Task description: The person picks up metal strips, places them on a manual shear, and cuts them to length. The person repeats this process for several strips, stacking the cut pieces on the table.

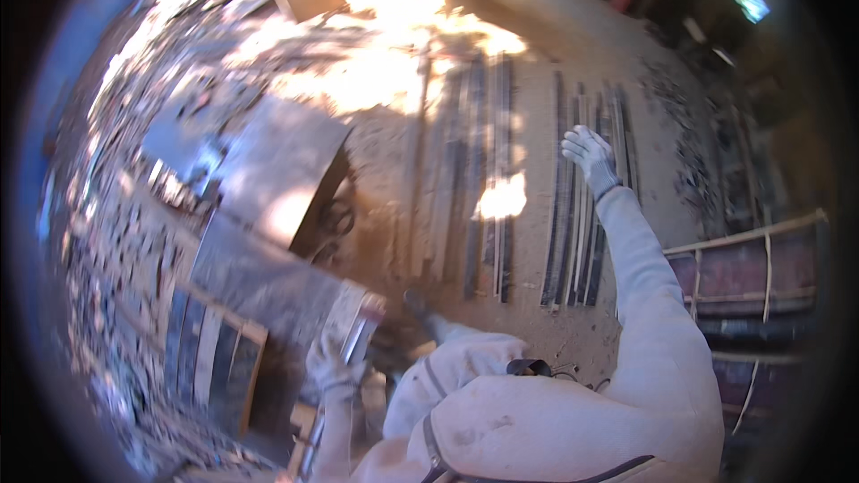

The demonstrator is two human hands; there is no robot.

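Observation:
My right hand (588,156), in a pale glove, is stretched far out over the ground with its fingers extended and nothing in them. Beneath and beside it lie long, narrow dark and light strips (565,206) in a row. At the lower left, my gloved left hand (331,367) is at the end of a grey metal-topped table (268,277), next to a pale strip with a shiny edge (356,331). Blur hides its fingers, so whether it grips that strip cannot be made out.
A second group of long strips (474,179) lies left of the first. A tilted sheet panel (282,165) rises beyond the table, with a dark wheel (337,216) beside it. Slatted boards (210,349) stand at left, dark red panels with wooden battens (752,277) at right. Rubble covers the far left.

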